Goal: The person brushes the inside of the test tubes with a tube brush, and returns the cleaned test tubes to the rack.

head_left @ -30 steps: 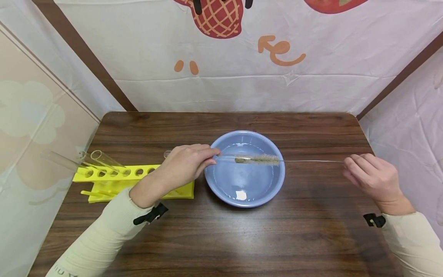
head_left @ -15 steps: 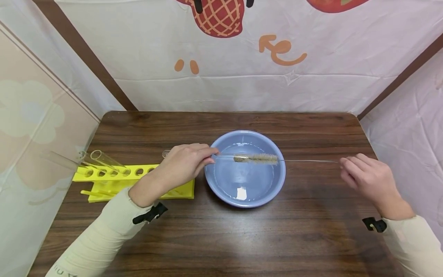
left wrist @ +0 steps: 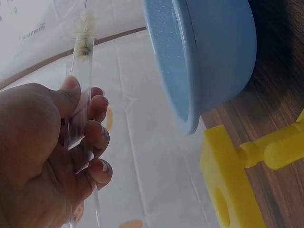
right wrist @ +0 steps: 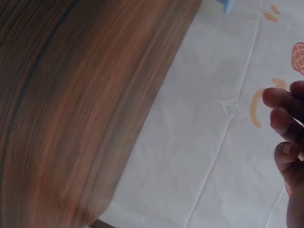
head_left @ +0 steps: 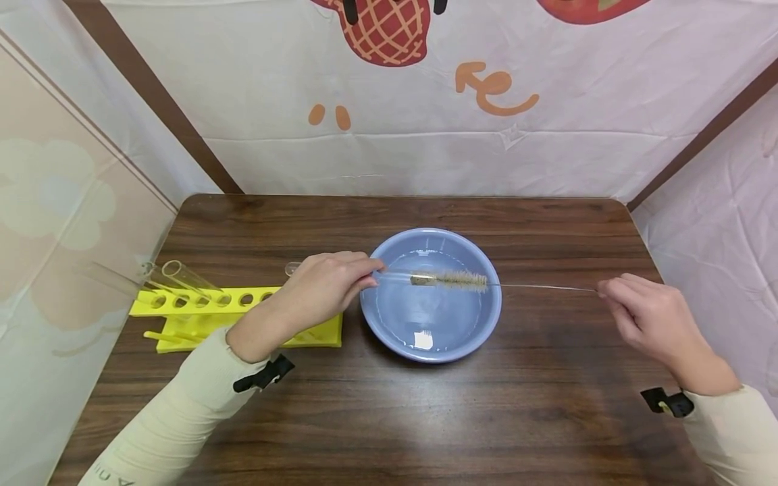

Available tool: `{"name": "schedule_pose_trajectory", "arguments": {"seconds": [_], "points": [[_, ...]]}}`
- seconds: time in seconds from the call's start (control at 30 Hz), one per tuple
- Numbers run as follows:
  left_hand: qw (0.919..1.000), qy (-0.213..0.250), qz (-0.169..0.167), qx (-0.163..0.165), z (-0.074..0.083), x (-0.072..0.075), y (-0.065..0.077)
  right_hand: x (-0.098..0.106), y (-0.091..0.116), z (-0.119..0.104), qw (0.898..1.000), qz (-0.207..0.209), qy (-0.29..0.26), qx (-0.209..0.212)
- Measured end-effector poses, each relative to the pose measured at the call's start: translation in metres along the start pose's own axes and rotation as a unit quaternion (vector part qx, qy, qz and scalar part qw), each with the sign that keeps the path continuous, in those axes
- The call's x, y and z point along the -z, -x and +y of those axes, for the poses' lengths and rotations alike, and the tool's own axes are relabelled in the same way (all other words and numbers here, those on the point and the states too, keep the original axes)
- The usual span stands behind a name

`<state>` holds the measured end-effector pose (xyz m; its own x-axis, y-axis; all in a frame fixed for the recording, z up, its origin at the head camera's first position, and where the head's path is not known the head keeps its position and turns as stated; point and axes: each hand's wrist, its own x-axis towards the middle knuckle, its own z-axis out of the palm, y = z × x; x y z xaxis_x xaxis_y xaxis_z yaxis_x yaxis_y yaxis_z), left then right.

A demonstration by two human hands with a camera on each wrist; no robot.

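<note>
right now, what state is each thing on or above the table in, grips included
left grip, curled round the held tube
right grip, pinching the wire of the brush
held tube, above the bowl, brush in its mouth
brush, bristles partly inside the tube, partly out
bowl, upright, with water in it
yellow rack, standing, partly hidden by the left arm
rack tubes, slotted in, nearest one uncapped

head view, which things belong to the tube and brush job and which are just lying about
Belongs to the job:
test tube, held by the left hand
brush, partly inside that tube, its wire held by the right hand
blue basin, beneath them
probably the yellow rack and its other tubes

Just there:
printed cloth, backdrop
wooden table, support only
</note>
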<state>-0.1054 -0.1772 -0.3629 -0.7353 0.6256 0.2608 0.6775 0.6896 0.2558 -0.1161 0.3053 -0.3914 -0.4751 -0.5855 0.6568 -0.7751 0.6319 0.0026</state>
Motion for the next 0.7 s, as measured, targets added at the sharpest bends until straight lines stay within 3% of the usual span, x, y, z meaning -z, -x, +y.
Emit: {"name": "schedule_pose_trajectory", "arguments": {"seconds": [0.27,0.7], "points": [[0.9999,0.012,-0.006,-0.004,0.001,0.000,-0.005,0.002,0.004,0.005,0.995,-0.039,-0.054,-0.074],[0.9997,0.019,-0.013,0.010,0.001,-0.001,-0.006,0.000,-0.007,-0.002,0.978,-0.096,-0.137,-0.123]]}}
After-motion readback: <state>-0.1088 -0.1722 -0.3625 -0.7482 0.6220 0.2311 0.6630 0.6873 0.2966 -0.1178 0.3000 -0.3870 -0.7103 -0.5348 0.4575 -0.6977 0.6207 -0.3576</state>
